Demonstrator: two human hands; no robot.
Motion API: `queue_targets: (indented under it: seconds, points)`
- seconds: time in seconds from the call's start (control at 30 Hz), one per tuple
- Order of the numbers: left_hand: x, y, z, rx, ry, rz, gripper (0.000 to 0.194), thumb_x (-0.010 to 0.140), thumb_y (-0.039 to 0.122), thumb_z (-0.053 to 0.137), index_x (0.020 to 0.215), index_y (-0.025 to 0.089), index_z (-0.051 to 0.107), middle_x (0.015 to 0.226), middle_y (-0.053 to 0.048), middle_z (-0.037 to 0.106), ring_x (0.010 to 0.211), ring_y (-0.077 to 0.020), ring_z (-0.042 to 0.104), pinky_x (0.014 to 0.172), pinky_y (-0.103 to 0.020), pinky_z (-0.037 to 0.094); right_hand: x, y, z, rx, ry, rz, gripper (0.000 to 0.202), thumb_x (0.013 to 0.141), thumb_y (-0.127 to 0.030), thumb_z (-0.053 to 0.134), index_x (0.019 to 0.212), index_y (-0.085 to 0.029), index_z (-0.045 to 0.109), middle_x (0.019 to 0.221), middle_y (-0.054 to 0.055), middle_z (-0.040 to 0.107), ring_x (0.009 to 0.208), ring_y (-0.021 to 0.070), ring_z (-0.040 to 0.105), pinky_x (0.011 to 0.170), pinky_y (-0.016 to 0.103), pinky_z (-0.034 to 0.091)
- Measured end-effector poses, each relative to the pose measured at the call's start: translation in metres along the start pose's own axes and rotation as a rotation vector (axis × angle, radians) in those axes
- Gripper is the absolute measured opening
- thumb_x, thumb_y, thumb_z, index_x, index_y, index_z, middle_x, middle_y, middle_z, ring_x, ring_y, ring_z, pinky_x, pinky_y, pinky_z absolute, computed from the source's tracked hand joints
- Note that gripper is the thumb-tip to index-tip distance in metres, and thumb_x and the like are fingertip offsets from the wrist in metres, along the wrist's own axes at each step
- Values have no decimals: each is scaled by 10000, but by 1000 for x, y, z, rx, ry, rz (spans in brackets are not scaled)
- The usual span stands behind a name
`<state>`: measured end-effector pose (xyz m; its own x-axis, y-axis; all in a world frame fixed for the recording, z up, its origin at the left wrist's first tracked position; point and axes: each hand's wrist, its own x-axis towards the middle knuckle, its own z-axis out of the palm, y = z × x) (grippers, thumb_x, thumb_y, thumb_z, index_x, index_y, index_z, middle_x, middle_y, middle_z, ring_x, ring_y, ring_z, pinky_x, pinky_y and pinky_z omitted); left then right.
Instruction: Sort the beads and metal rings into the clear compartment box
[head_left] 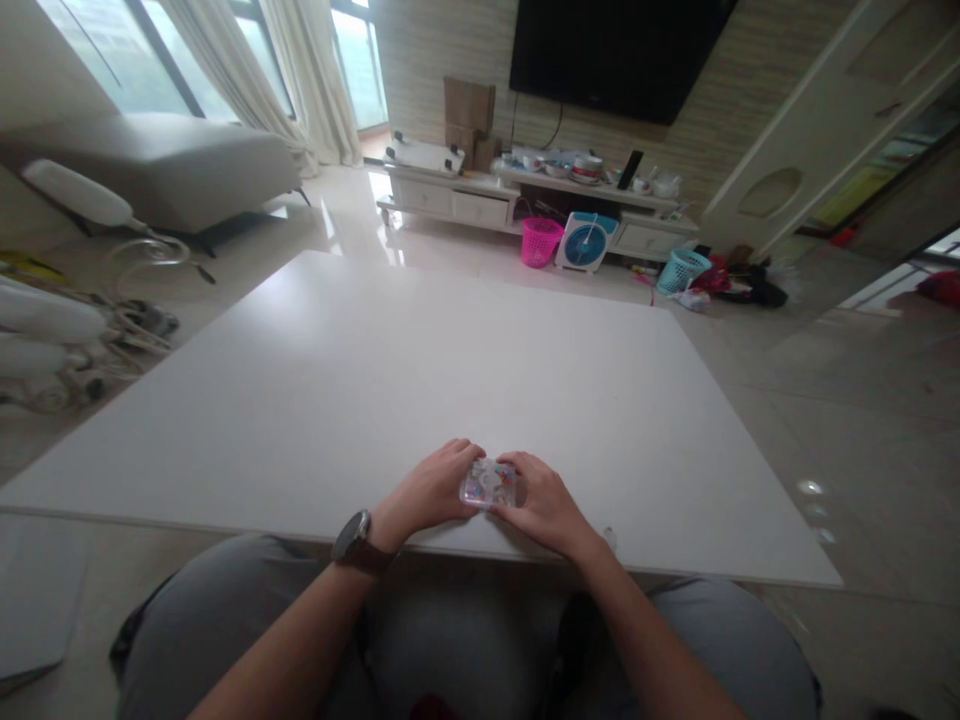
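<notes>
The clear case (pixel 487 484), small and see-through with coloured bits showing in it, was at the near edge of the worktop (pixel 480 360), a little to the right of that edge's middle. The left hand (pixel 431 492) had its fingers clamped on the case's left end, and the right hand (pixel 547 502) had its fingers clamped on the right end, so the two gripped it from opposite sides; whether its underside touched the worktop or was slightly raised could not be told. The likeliest trouble, as far as could be judged, was a drop over the near edge: the case looked smooth, and if one hand had eased off or pulled toward the body, it might have slid out and fallen between the knees. Uneven squeezing from the two ends could have made it twist or pop free, and if it came apart, the coloured bits might have scattered. A small clear object (pixel 610 539), too blurred to name, lay beside the right forearm (pixel 626 600) by the same edge; a sideways sweep of that arm could have knocked it off. The watch (pixel 352 536) on the left wrist might have scraped the worktop's rim.
</notes>
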<state>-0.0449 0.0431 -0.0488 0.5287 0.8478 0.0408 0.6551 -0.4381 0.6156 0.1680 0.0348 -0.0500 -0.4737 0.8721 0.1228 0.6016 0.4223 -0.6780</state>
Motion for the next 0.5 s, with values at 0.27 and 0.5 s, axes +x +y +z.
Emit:
queue_targets:
  seconds: [0.27,0.5]
  points:
    - [-1,-3,4,-41,1,-2,620,733,238,729,1287,214,453,1193,-82,568,1155,-263,533,983,-387,459,1,1,-1,-5,-52,-52,434,769,-229,756,1160,-204,571,1123,66,616,1073,233,551,949,388,456]
    - [0,0,0,-3,-12,22,535,707,225,739,1190,200,511,1113,-79,565,1078,-256,536,931,-374,470,1,-1,-3,-36,-66,-73,416,758,-188,754,1134,-208,577,1127,60,606,1075,231,538,951,384,454]
